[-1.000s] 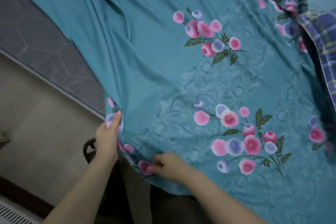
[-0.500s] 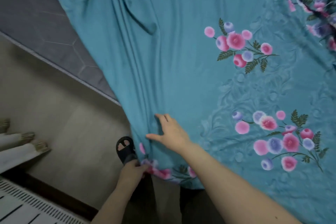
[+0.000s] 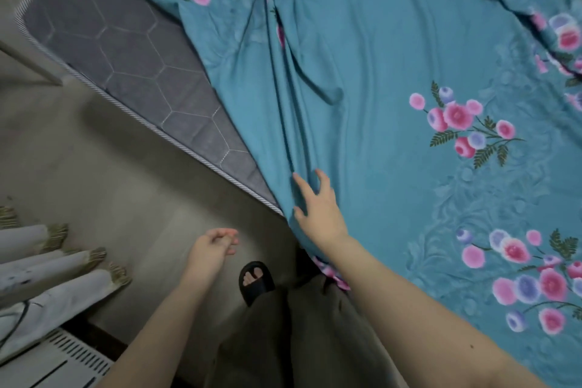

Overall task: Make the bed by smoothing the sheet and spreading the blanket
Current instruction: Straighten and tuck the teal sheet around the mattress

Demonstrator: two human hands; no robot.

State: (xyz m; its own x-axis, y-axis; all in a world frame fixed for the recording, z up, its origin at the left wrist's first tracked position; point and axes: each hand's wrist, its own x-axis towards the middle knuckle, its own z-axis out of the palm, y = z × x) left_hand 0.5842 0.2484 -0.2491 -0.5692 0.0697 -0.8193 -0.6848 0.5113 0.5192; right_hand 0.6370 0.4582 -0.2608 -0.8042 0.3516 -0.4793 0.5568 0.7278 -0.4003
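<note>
Beside the mattress, the sheet has been released by the slack, seemingly empty left hand, so smoothing is left to the flat right hand.

The sheet is being shown as thin, smooth teal cloth with a soft sheen, printed with pink and violet flowers and a faint tone-on-tone leaf pattern. The mattress is being seen as matt grey quilted fabric, stitched in hexagons and edged with striped woven piping. The floor is being shown as smooth and matt. The slipper is being seen as matt black, rubbery-looking. The curtain is being presented as pale cloth hemmed with coarse fringe.
</note>
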